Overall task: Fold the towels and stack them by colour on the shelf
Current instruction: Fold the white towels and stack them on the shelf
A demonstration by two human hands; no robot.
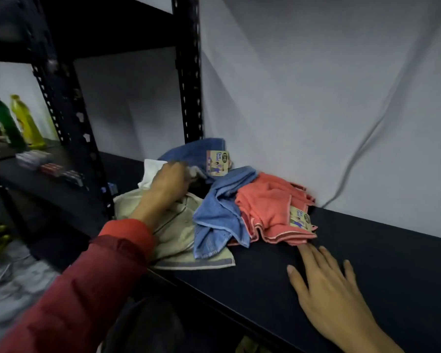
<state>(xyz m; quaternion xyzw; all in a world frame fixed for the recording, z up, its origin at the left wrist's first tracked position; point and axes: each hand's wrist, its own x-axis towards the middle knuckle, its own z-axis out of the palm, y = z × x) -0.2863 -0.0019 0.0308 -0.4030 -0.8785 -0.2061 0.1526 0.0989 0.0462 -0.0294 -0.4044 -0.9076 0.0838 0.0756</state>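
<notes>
The towels lie in one unfolded heap on the black shelf (367,263). The left hand (169,183) reaches into the heap at its 10 o'clock side, fingers curled among cloth near the white towel (152,171); its grip is blurred, so I cannot tell what it holds. The right hand (326,284) rests flat and released, fingertips touching the coral towel (270,205). I judge that pulling one towel may drag the tangled light blue towel (219,217) or the beige towel (178,238), which overhangs the edge at 6 o'clock, off the shelf.

Dim room: creased grey backdrop cloth (316,85) at upper right, black perforated rack posts (189,72) at upper left.
</notes>
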